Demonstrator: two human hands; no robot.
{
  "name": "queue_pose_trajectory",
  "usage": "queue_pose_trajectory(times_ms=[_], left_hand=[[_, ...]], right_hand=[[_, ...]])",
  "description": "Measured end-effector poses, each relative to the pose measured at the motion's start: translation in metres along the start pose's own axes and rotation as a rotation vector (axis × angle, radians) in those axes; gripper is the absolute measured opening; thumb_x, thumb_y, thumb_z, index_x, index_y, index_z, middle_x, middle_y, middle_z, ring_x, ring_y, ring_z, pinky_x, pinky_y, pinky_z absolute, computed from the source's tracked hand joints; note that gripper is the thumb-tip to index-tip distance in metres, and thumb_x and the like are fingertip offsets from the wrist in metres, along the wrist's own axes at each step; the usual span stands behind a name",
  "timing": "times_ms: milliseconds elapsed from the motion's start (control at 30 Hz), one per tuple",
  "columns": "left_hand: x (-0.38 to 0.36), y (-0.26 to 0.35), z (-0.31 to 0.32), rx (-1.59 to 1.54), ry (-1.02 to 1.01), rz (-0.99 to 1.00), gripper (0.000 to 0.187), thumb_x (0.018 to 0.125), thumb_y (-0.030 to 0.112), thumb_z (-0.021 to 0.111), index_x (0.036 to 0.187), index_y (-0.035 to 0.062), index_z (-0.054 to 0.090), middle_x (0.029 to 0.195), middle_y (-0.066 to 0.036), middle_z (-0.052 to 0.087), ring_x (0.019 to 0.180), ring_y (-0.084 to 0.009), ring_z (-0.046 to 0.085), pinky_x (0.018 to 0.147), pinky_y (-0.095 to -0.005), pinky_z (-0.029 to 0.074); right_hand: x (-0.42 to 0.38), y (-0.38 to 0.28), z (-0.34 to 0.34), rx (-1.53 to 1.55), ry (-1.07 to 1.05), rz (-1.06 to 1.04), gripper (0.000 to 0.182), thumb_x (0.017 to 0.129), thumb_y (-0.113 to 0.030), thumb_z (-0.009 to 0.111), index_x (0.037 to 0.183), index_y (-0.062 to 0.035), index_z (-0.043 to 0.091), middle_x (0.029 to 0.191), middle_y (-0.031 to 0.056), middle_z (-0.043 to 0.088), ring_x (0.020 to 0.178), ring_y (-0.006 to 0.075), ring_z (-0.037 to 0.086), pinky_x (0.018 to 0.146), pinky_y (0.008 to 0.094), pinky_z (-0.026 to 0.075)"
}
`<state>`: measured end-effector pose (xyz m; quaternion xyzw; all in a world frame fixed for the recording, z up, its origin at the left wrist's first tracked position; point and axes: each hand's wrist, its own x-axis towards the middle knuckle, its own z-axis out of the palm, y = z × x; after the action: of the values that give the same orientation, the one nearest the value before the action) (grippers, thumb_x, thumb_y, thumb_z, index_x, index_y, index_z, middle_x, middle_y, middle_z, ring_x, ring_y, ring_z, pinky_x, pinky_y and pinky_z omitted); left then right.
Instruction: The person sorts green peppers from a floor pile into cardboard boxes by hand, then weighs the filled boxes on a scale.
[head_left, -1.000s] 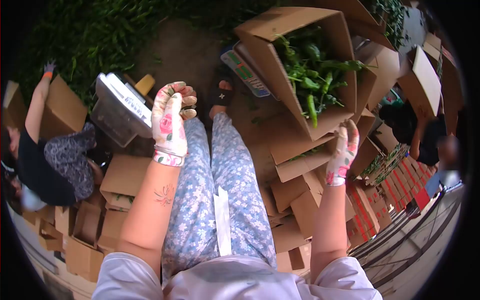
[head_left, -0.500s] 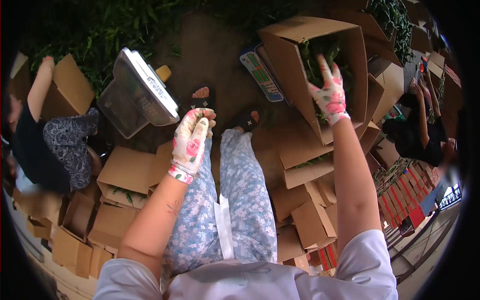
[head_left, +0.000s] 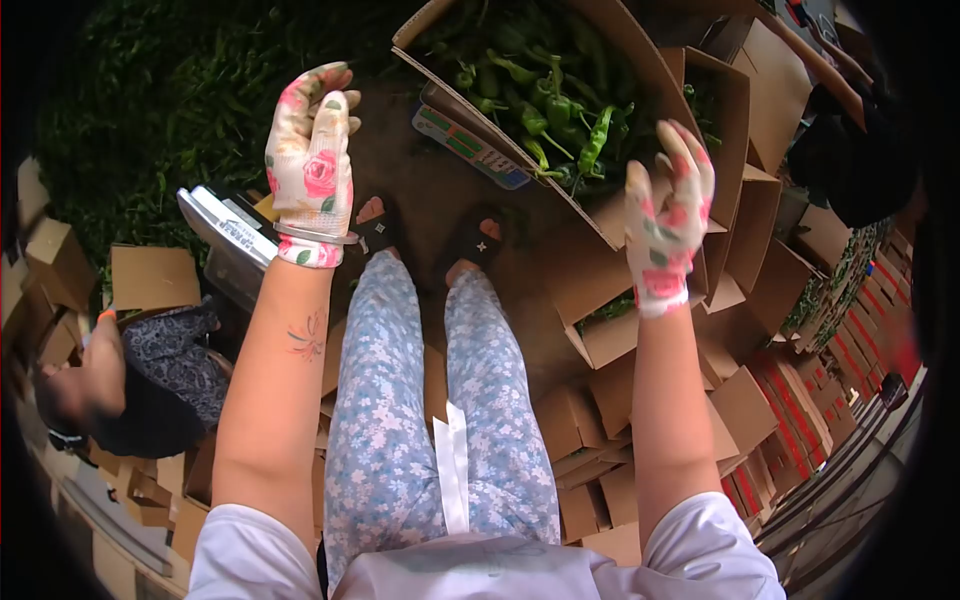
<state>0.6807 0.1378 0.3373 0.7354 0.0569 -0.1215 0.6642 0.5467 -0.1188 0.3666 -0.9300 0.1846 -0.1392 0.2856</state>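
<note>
My left hand (head_left: 312,165) wears a white glove with pink roses and is raised over the dark floor near the heap of green peppers. Its fingers bend loosely with the thumb apart, and nothing shows in it. In a matching glove, my right hand (head_left: 668,225) is open beside the near right side of a cardboard box (head_left: 480,105), fingers stretched upward. Long green peppers (head_left: 560,100) fill this tilted-looking box. Against the box's near left side is a digital scale (head_left: 470,148) with green displays, partly covered by it.
Green peppers (head_left: 130,130) spread across the floor at the far left. A clear tub (head_left: 230,275) with a white edge lies behind my left forearm. More cardboard boxes (head_left: 600,320) crowd both sides. One person (head_left: 150,400) sits at left; another (head_left: 840,150) works at right.
My right hand has come out of the pepper box toward me. My left hand has moved up and left. The view has shifted, showing more of the peppers in the box.
</note>
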Motion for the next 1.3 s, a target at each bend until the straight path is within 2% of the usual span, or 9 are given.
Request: queue_pose_trajectory(times_ms=[100,167,467,933,967,1000,1067,1100,1300], left_hand=[[-0.018,-0.044,-0.007,0.050,0.128,-0.118,0.025,0.094,0.014,0.052,0.117,0.0049,0.055,0.110,-0.006,0.060,0.094,-0.0118,0.059,0.079,-0.0246,0.049],[-0.034,-0.072,-0.004,0.284,0.077,-0.383,0.023,0.092,0.012,0.053,0.114,0.0046,0.055,0.105,-0.005,0.061,0.092,-0.0114,0.058,0.076,-0.0226,0.047],[0.011,-0.263,0.034,1.332,-0.637,-0.415,0.041,0.087,0.022,0.052,0.127,0.0120,0.049,0.128,-0.015,0.050,0.114,-0.0335,0.053,0.093,-0.0402,0.045],[-0.083,-0.346,-0.010,0.594,0.038,-0.563,0.041,0.083,0.020,0.056,0.120,0.0042,0.046,0.115,-0.017,0.055,0.100,-0.0262,0.058,0.084,-0.0383,0.046],[-0.099,-0.334,-0.017,0.597,0.087,-0.615,0.041,0.083,0.018,0.055,0.121,0.0034,0.046,0.118,-0.019,0.053,0.103,-0.0252,0.056,0.085,-0.0370,0.045],[-0.114,-0.335,-0.034,0.632,0.038,-0.573,0.042,0.083,0.018,0.056,0.121,0.0026,0.046,0.118,-0.019,0.053,0.105,-0.0256,0.054,0.087,-0.0363,0.044],[-0.135,-0.326,-0.063,0.653,-0.018,-0.612,0.043,0.083,0.017,0.057,0.121,0.0012,0.046,0.117,-0.018,0.053,0.104,-0.0257,0.053,0.088,-0.0349,0.043],[-0.141,-0.318,-0.072,0.638,-0.023,-0.688,0.043,0.082,0.017,0.058,0.121,0.0006,0.047,0.115,-0.017,0.054,0.101,-0.0254,0.054,0.088,-0.0342,0.043],[-0.147,-0.330,-0.147,0.686,0.007,-0.788,0.030,0.086,0.018,0.060,0.110,0.0027,0.052,0.096,-0.013,0.061,0.079,-0.0198,0.061,0.069,-0.0315,0.049]], right_hand=[[-0.069,-0.016,-0.009,0.791,-0.106,0.373,0.031,0.077,0.003,0.062,0.108,0.0013,0.060,0.104,0.0153,0.060,0.081,0.0257,0.062,0.070,0.0337,0.051],[-0.095,-0.021,0.010,0.392,-0.218,-0.068,0.025,0.078,0.001,0.060,0.103,-0.0022,0.062,0.091,0.0115,0.064,0.073,0.0268,0.062,0.064,0.0352,0.051],[-0.247,0.167,0.176,-0.301,-0.858,0.352,0.028,0.080,-0.012,0.056,0.106,-0.0173,0.063,0.097,0.0086,0.064,0.089,0.0307,0.063,0.076,0.0404,0.051],[-0.237,0.203,0.254,-0.227,-0.576,0.069,0.035,0.069,-0.014,0.063,0.103,-0.0074,0.058,0.093,0.0140,0.059,0.085,0.0346,0.057,0.078,0.0427,0.047],[-0.235,0.160,0.248,0.284,-0.598,0.778,0.034,0.068,-0.011,0.063,0.101,-0.0056,0.059,0.082,0.0116,0.058,0.071,0.0297,0.058,0.061,0.0383,0.049],[-0.246,0.161,0.257,0.009,-0.451,-0.020,0.027,0.073,-0.011,0.062,0.099,-0.0059,0.058,0.074,0.0053,0.054,0.062,0.0180,0.056,0.045,0.0310,0.045],[-0.259,0.086,0.257,0.381,-0.802,0.735,0.022,0.072,-0.013,0.059,0.093,-0.0058,0.057,0.079,0.0126,0.056,0.070,0.0294,0.060,0.058,0.0405,0.049],[-0.277,0.067,0.265,0.179,-0.769,0.327,0.025,0.071,-0.016,0.059,0.094,-0.0057,0.056,0.085,0.0179,0.056,0.079,0.0361,0.058,0.068,0.0446,0.048],[-0.421,0.036,0.352,-0.225,-1.200,0.879,0.045,0.076,-0.030,0.064,0.113,-0.0083,0.049,0.104,0.0166,0.062,0.096,0.0352,0.060,0.083,0.0440,0.048]])
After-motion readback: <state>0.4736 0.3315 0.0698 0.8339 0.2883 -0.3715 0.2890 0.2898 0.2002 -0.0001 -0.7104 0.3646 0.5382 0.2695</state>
